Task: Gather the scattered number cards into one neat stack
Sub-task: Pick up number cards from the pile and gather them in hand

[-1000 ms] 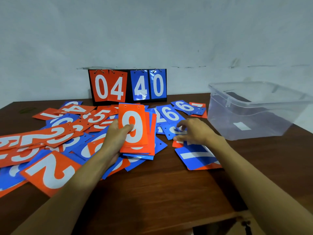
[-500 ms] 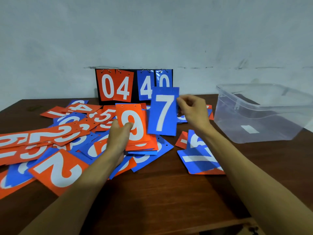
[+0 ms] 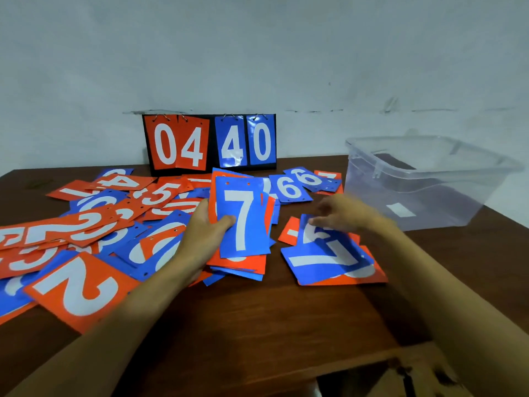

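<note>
Along the left edge of the view the scattered number cards [image 3: 71, 233] run out of frame, and many overlap so that only parts of their white digits show. Motion blur smears the right hand [image 3: 343, 214], which hangs low over a small pile of blue and orange cards [image 3: 329, 253] near the clear plastic bin [image 3: 429, 179]. Its fingertips reach the far edge of the top blue card, but whether they pinch it cannot be told. The left hand [image 3: 204, 233] grips the gathered stack [image 3: 243, 224] near the middle of the wooden tabletop [image 3: 286, 310], thumb curled over a blue 7 on top, fingers hidden behind, lower cards fanned unevenly. A flip scoreboard [image 3: 210, 143] stands behind, reading 04 and 40.
</note>
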{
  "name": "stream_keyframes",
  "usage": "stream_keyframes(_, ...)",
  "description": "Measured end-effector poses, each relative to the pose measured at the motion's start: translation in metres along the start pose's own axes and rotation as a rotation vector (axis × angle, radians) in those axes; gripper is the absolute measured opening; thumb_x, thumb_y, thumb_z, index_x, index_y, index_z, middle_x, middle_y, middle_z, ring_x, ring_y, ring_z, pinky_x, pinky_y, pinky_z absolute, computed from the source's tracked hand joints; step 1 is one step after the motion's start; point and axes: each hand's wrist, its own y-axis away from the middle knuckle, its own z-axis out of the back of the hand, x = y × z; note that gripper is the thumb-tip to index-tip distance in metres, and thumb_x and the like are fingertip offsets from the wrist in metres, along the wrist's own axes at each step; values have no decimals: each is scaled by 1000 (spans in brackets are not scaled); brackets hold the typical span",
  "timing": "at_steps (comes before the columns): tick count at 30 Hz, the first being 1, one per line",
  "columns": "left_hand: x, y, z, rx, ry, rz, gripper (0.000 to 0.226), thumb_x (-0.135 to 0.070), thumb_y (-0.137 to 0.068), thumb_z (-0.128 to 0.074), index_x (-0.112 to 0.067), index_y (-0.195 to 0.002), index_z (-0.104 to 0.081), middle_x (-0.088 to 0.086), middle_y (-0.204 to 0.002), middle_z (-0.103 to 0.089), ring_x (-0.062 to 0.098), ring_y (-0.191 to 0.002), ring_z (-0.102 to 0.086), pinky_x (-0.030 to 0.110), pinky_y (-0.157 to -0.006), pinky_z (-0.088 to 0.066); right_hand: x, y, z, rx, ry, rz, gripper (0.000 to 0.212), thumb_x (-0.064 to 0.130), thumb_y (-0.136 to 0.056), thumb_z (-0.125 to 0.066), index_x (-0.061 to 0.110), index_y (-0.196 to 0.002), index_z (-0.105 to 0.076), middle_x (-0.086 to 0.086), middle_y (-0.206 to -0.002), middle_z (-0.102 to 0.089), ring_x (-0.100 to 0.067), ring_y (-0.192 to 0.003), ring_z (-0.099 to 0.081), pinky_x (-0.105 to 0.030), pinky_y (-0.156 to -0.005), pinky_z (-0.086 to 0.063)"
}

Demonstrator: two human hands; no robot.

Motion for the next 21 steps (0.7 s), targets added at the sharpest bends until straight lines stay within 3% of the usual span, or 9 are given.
stream_keyframes(2, -1, 2, -5, 13, 22, 6, 22, -24, -94, -56, -28, -113, -47, -3, -101, -65, 15, -84, -67, 29, -61, -54, -13, 3, -6, 33, 70, -44, 38, 51, -82, -65, 18, -102, -60, -1, -105, -62, -16, -86, -54, -24, -64, -39)
stream_keyframes(4, -3, 4, -9, 18, 44, 23, 22, -23, -95, -54, -27, -115, -47, -3, -99, -67, 15, -81, -68, 28, -59, -53, -18, 4, -13, -19, 32, -37, 46, 48, -80, -68, 16, -113, -60, -3, -113, -60, -17, -95, -55, -23, -71, -43)
stream_keyframes(8, -5, 3, -9, 17, 5, 21, 25, -24, -96, -52, -26, -120, -45, -4, -99, -67, 13, -79, -68, 25, -56, -53, -12, 3, -20, -283, -215, 4, 38, 27, -84, -70, 14, -118, -58, -3, -121, -60, -17, -106, -57, -23, -80, -45)
stream_keyframes(11, -7, -5, -6, -12, 14, 31, 26, -23, -96, -50, -23, -122, -47, -2, -100, -67, 14, -79, -69, 26, -56, -53, -7, -6, -18, -561, -396, 55, 25, 22, -88, -66, 12, -111, -63, -3, -114, -65, -12, -96, -57, -22, -80, -44)
stream_keyframes(13, -9, -12, -6, -32, 34, 44, 25, -21, -96, -49, -20, -121, -49, 2, -101, -68, 17, -80, -68, 30, -60, -54, -2, -14, -14, -616, -684, 59, 22, 21, -88, -65, 11, -107, -63, -2, -107, -66, -12, -94, -60, -23, -77, -51)
stream_keyframes(15, -10, -19, -8, -60, 64, 53, 22, -20, -96, -48, -19, -117, -50, 4, -101, -68, 19, -83, -68, 36, -67, -57, 6, -19, -8, -622, -969, 94, 18, 17, -87, -67, 9, -102, -62, -1, -96, -66, -11, -86, -64, -16, -63, -52)
stream_keyframes(17, -8, -22, -11, -102, 129, 87, 17, -22, -96, -48, -19, -113, -50, 6, -102, -68, 22, -84, -69, 42, -74, -58, 12, -22, -4, -685, -1067, 147, 12, 12, -86, -68, 9, -95, -60, 0, -85, -64, -8, -76, -61, -13, -58, -48)
stream_keyframes(21, 0, -26, -11, -204, 226, 131, 17, -23, -95, -49, -20, -112, -50, 5, -98, -69, 24, -82, -70, 44, -74, -59, 20, -27, -10, -821, -1153, 142, 10, 12, -85, -68, 14, -89, -59, 7, -79, -62, 1, -67, -59, -16, -61, -47)
